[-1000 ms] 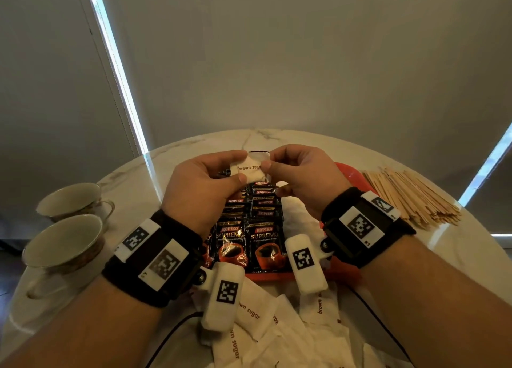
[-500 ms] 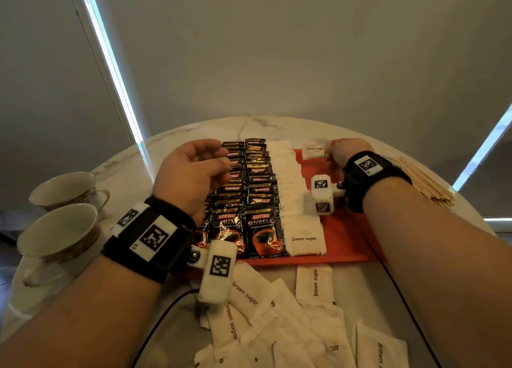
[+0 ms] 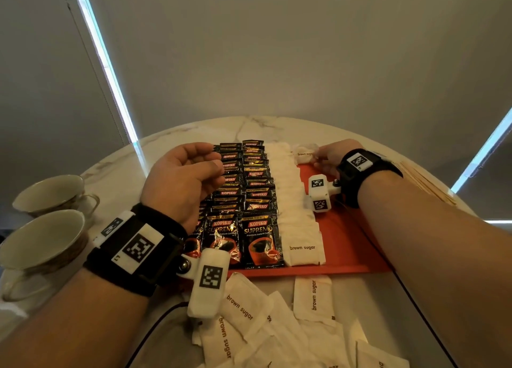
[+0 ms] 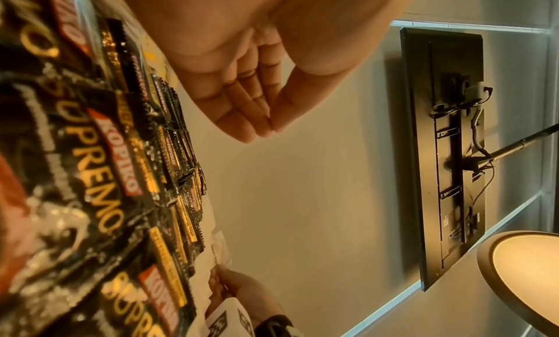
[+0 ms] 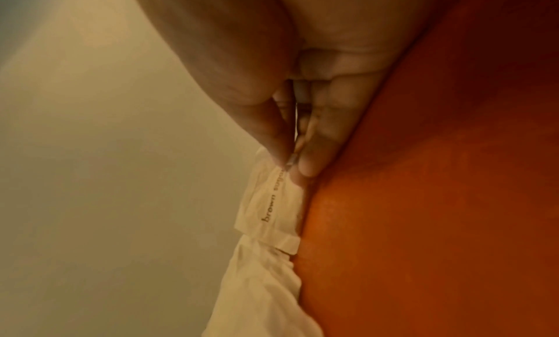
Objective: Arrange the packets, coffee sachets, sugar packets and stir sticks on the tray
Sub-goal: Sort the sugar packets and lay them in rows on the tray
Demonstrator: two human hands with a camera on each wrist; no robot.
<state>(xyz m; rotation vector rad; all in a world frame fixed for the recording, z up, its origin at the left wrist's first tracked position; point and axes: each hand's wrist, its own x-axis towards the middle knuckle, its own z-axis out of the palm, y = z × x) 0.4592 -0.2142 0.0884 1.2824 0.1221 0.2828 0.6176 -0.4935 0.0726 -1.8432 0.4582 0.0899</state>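
Below, the marble tabletop bears an orange tray, coffee sachets in rows beneath the left hand, which hovers loosely curled and empty, and one brown sugar packet pinched by the right hand at the tray's far edge.

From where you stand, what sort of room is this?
Probably a hotel room or lounge coffee corner: a round marble table holds two teacups, an orange tray of coffee sachets and sugar packets; a wall-mounted screen shows too.
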